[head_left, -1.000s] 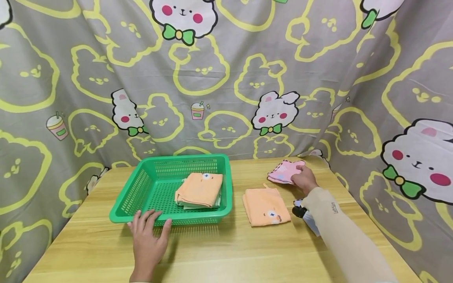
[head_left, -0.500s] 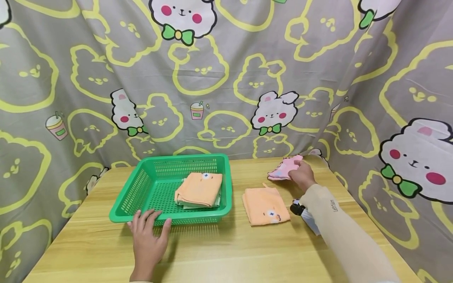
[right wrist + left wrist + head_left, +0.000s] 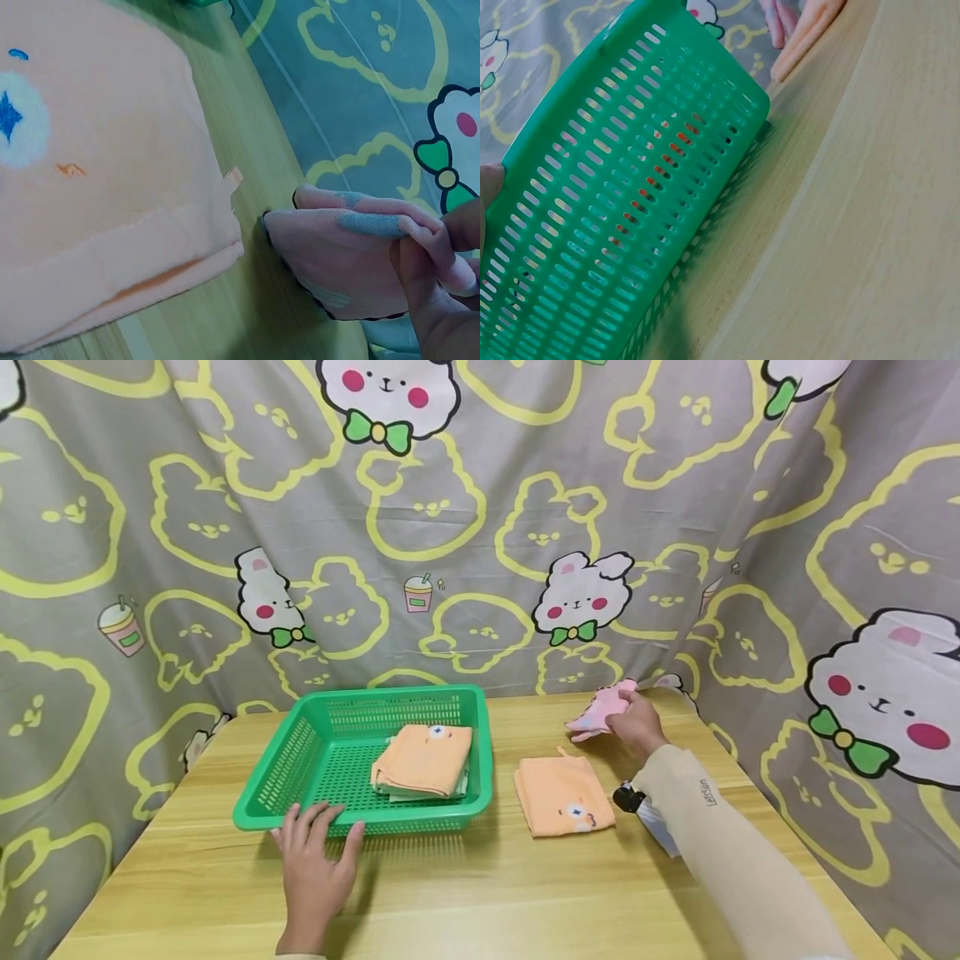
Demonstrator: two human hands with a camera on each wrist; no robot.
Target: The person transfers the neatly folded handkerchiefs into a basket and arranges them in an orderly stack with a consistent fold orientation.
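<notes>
My right hand (image 3: 637,724) pinches a folded pink cloth (image 3: 597,714) at the back right of the wooden table and holds its near edge lifted. In the right wrist view the fingers (image 3: 435,289) curl round the pink cloth (image 3: 352,255). A folded orange towel (image 3: 562,796) with a bear face lies just in front of it; it also fills the left of the right wrist view as the orange towel (image 3: 82,195). My left hand (image 3: 313,852) rests flat on the table, fingertips touching the front wall of a green plastic basket (image 3: 292,758). Inside the basket lie folded orange towels (image 3: 423,762).
A patterned grey curtain (image 3: 480,527) with bunnies closes in the table at the back and both sides. The basket wall (image 3: 615,217) fills the left wrist view. The table's front strip (image 3: 480,902) is bare wood.
My right hand has raised the pink cloth's edge off the table and drawn it slightly left. The left hand and the basket have stayed put.
</notes>
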